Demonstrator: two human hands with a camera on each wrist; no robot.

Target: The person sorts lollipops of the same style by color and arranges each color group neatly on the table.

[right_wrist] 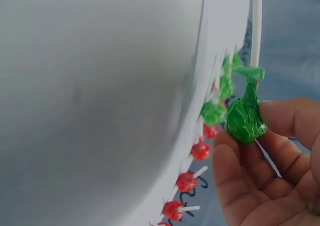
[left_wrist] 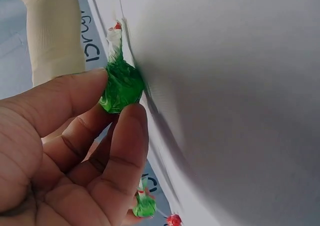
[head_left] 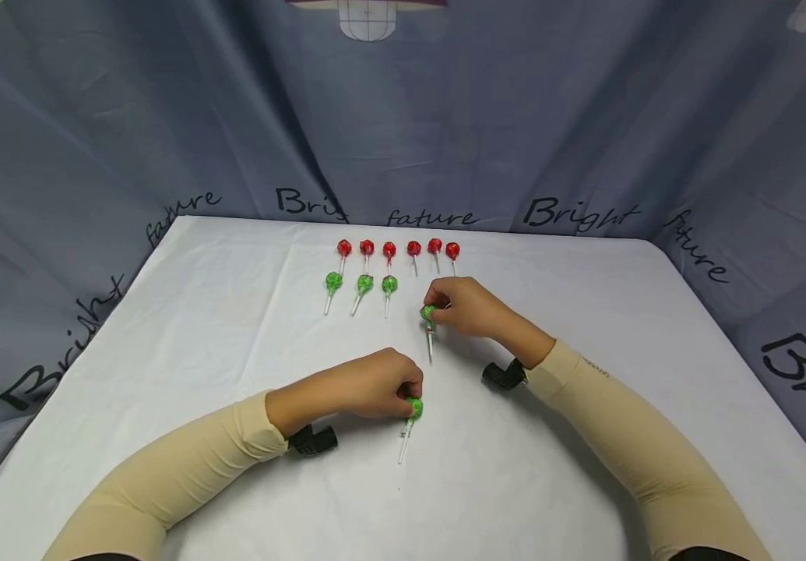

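Near the middle of the table, my left hand pinches a green-wrapped lollipop by its candy head between thumb and fingers; its white stick points toward me in the head view. Farther off and to the right, my right hand pinches another green lollipop by the head, stick also toward me. Left of the right hand, several green lollipops lie in a row. Behind them runs a row of several red lollipops, the rightmost ones just beyond the right hand.
A white cloth covers the table. Grey-blue curtains with black lettering hang behind it and at both sides. A black wrist device shows beneath each forearm, at the left and at the right.
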